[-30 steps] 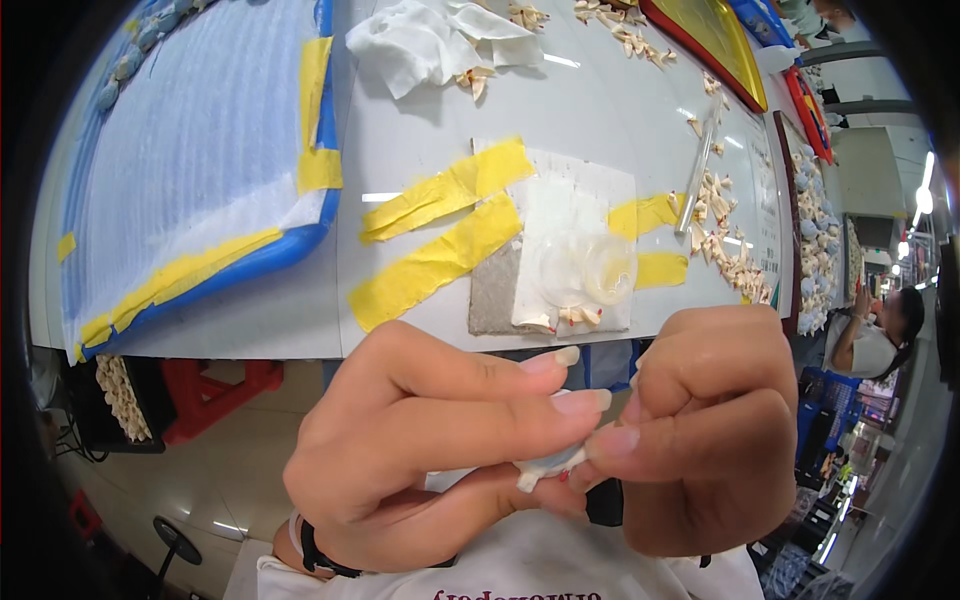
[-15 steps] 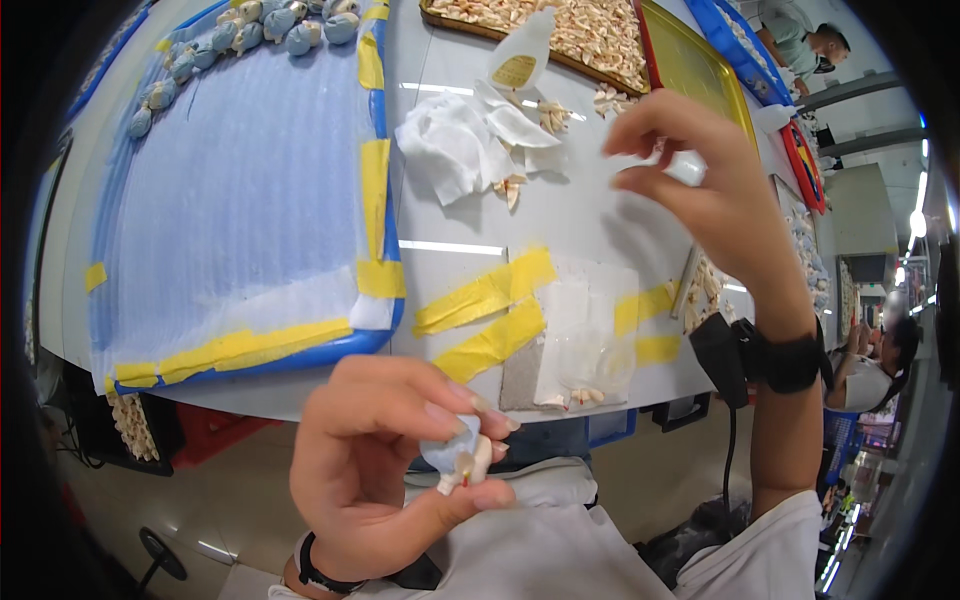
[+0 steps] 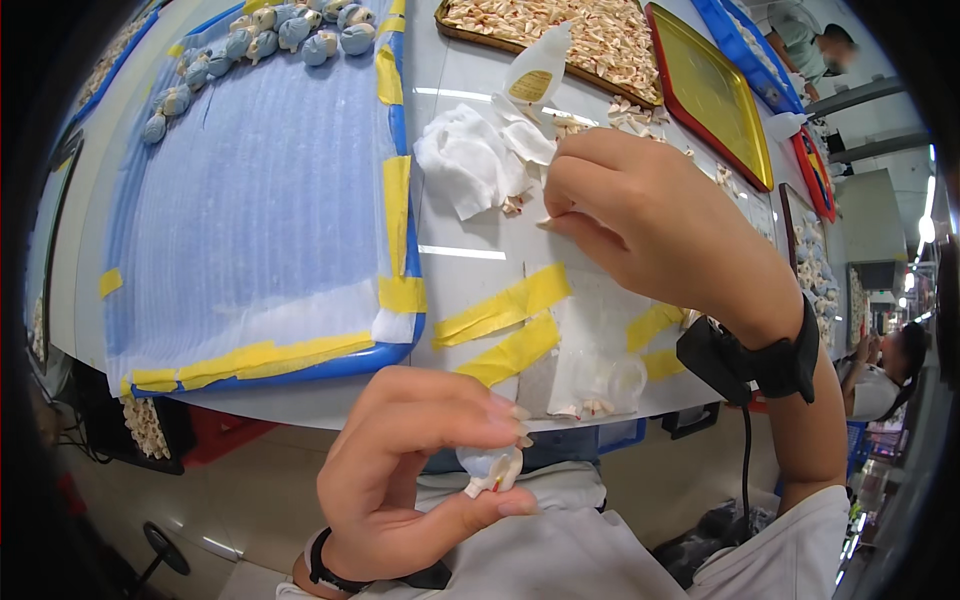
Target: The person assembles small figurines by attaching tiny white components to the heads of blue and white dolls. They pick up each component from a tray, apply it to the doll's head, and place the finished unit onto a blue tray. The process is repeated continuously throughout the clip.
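Note:
My left hand point(image 3: 410, 465) is closed, pinching a small blue-and-cream figurine point(image 3: 490, 465) between thumb and fingers, just off the table's near edge. A red mark shows on the figurine's lower cream part. Over the table, my right hand point(image 3: 640, 215) has its fingertips pressed together beside a crumpled white cloth point(image 3: 465, 160); what they hold, if anything, is too small to make out. Behind the cloth a white squeeze bottle point(image 3: 538, 68) leans over. Small cream pieces with red tips point(image 3: 513, 204) lie by the cloth.
At left is a blue tray point(image 3: 250, 230) lined with pale blue sheeting and yellow tape, several blue-and-cream figurines point(image 3: 293, 33) along its far end. A tray of cream pieces point(image 3: 550, 38) and a yellow tray point(image 3: 710, 95) stand behind. A taped pad point(image 3: 580, 350) is in front.
My right hand has moved left and toward me, its fingers going from apart to pinched together. My left hand keeps the figurine; the whole view has shifted slightly.

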Tool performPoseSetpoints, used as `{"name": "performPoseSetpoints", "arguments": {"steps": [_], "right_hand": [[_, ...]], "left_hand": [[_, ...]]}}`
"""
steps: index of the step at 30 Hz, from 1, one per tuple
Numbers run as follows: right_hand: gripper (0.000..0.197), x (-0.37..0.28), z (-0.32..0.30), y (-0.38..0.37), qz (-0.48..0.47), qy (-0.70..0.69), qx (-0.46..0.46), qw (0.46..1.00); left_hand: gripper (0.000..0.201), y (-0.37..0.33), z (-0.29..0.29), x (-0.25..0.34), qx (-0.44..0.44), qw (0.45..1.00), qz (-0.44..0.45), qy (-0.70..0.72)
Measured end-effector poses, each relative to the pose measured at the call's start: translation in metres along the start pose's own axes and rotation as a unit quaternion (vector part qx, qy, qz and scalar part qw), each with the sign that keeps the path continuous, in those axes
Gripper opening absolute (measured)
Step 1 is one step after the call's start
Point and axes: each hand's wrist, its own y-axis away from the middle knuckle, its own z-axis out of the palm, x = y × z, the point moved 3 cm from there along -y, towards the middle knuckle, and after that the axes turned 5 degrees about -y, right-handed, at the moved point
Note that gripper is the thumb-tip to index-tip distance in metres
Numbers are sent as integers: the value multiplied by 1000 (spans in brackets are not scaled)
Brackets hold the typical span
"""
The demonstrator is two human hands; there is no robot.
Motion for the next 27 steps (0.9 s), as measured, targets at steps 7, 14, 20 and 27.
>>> {"name": "performPoseSetpoints", "arguments": {"steps": [7, 14, 20, 27], "right_hand": [[14, -1, -4, 18, 33, 70, 2, 997], [12, 12, -15, 28, 178, -106, 11, 978], [14, 22, -12, 24, 145, -77, -50, 985], [7, 10, -36, 49, 196, -98, -43, 975]], "left_hand": [[41, 5, 5, 5, -30, 1000, 1, -2], [39, 12, 5, 6, -32, 999, -13, -19], [39, 12, 7, 9, -46, 999, -8, -23], [39, 15, 9, 6, 18, 996, -27, 87]]}}
